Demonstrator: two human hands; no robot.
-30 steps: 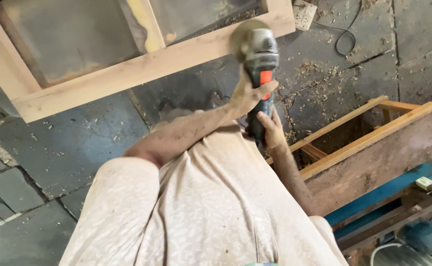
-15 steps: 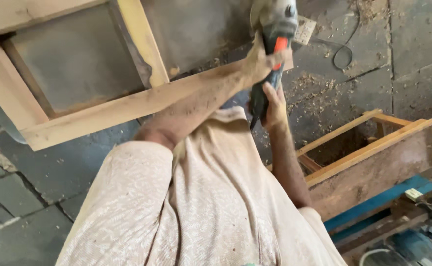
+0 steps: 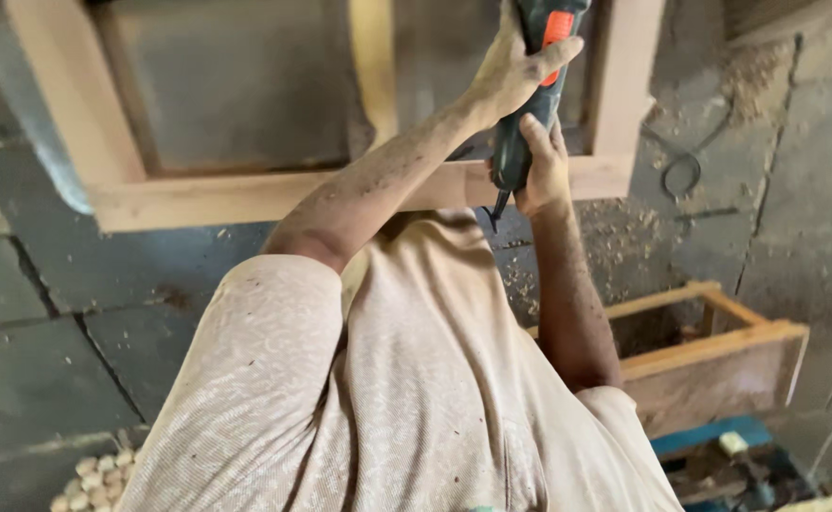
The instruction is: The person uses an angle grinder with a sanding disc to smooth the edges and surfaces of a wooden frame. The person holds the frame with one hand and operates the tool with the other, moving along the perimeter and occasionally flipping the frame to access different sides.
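Both my hands grip a dark angle grinder (image 3: 513, 142) with an orange switch. My left hand (image 3: 515, 66) wraps its front part near the top edge of the view. My right hand (image 3: 542, 171) holds the rear handle just below. The grinder's head and disc are cut off by the top edge. Below the tool lies a pale wooden frame (image 3: 274, 196) with several rails, resting over the dusty stone floor (image 3: 46, 332). My light patterned shirt fills the lower middle.
An open wooden box (image 3: 719, 365) stands at the right, with a blue board (image 3: 705, 436) beneath it. A black cable loop (image 3: 681, 175) and wood shavings lie on the floor at the right. Small pale wooden pieces (image 3: 93, 474) sit at the bottom left.
The grinder and both hands have moved up and further over the frame, so its disc has left the view. The frame now lies squarer across the top.
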